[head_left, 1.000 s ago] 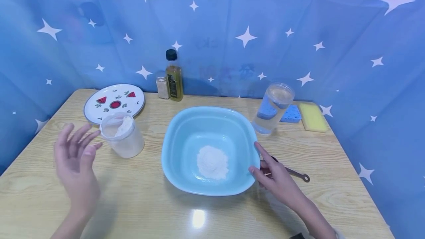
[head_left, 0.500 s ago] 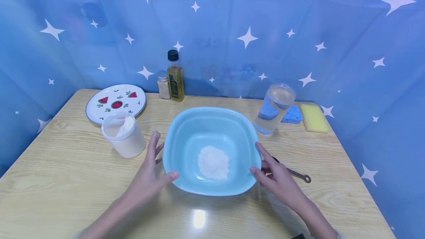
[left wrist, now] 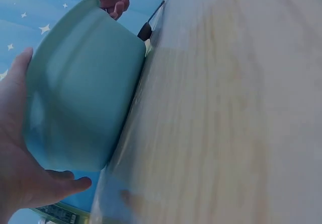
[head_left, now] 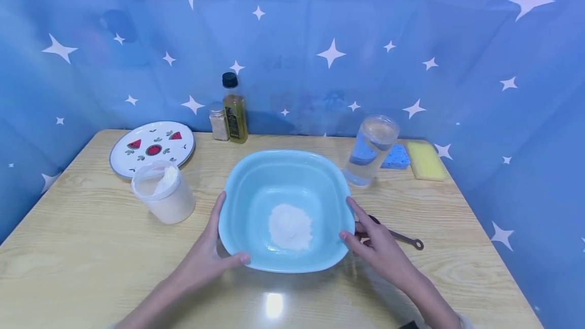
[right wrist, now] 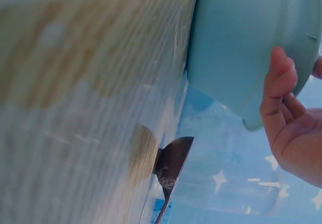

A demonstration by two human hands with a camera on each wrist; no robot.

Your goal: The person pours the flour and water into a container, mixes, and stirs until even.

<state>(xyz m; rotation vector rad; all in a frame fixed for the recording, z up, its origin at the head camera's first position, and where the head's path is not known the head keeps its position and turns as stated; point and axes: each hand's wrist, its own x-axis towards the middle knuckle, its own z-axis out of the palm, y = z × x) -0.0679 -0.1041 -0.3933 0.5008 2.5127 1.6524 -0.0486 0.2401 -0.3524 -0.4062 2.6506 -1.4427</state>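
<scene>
A light blue basin (head_left: 283,171) stands in the middle of the table, a heap of white powder (head_left: 290,227) on its bottom. My left hand (head_left: 205,253) grips its left side, thumb over the near rim and fingers along the outer wall. On the opposite side my right hand (head_left: 379,250) holds the rim between thumb and fingers, some fingers curled under it in the right wrist view. A dark brown measuring spoon (right wrist: 173,161) lies right of the basin, partly behind the right hand in the head view. To the left is a clear plastic tub (head_left: 166,199) with white powder inside.
A watermelon-patterned plate (head_left: 153,149) lies at the back left. A bottle of yellow oil (head_left: 235,116) and a small jar (head_left: 219,123) stand beside it. A tall container of water (head_left: 367,151), a blue sponge (head_left: 396,157) and a yellow sponge (head_left: 426,160) sit back right. A starry cloth (head_left: 283,50) hangs behind.
My left hand has come from beside the tub across to the basin and taken hold of its left side. My right hand stays at the right rim. The view has shifted slightly.
</scene>
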